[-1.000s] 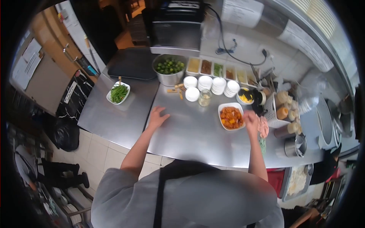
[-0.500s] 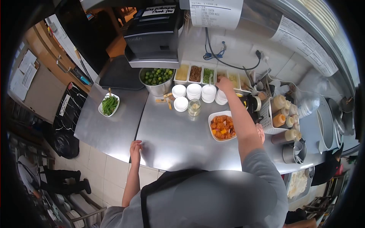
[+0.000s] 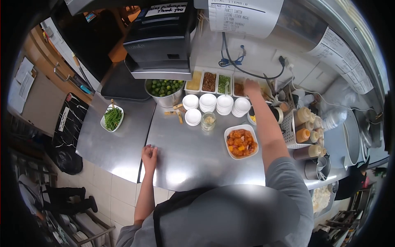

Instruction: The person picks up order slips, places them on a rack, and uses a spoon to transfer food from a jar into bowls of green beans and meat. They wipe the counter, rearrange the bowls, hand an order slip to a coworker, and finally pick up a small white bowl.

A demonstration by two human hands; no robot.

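Observation:
My right hand (image 3: 251, 87) reaches over the row of white topping containers, fingers bunched and pointing down at one of the right-hand ones; what they hold is hidden. Left of it are containers of brown bits (image 3: 239, 89), chopped green onion (image 3: 223, 81), dark brown bits (image 3: 209, 82) and pale yellow food (image 3: 193, 81). Below my right forearm sits a white bowl (image 3: 227, 151) of orange-red glazed chunks (image 3: 241, 143). My left hand (image 3: 149, 156) hovers by the counter's front edge, fingers loosely bent and apart, holding nothing.
Stacks of small white dishes (image 3: 207, 102) and a glass jar (image 3: 208, 122) stand before the containers. Leftward are a pot of green citrus (image 3: 163, 99) and a bowl of green beans (image 3: 113, 119). Sauce bottles (image 3: 303, 135) fill a basket at right. A printer (image 3: 158, 45) overhangs the back.
My right hand has moved right, from the brown-bits container to one farther along. My left hand stays near the front edge. A hand-like shape beside my right forearm is no longer visible.

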